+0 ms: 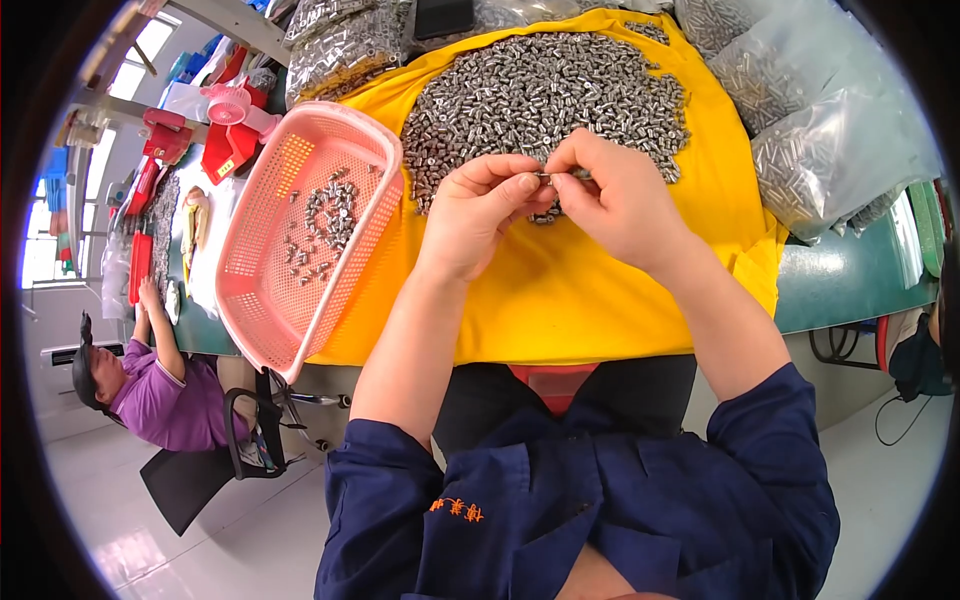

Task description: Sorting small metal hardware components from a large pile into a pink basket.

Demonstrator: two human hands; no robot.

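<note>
Over the near edge of a heap of small metal cylinders (540, 95), my two hands meet fingertip to fingertip. My left hand (478, 212) is closed in a pinch on a small metal part (546, 180). From the other side, my right hand (612, 195) pinches the same spot with thumb and forefinger. Fingers hide most of the part, so its exact shape does not show. The heap lies on a yellow cloth (520, 310). Left of my left forearm stands a pink plastic basket (262, 245), holding a loose scatter of small metal parts (332, 212).
Clear bags of metal parts (800, 150) sit at the right, with more bags (345, 45) at the back left. A dark phone (443, 17) rests at the back. To the left, a person in purple (180, 405) sits by red trays (140, 262) and a pink fan (230, 103).
</note>
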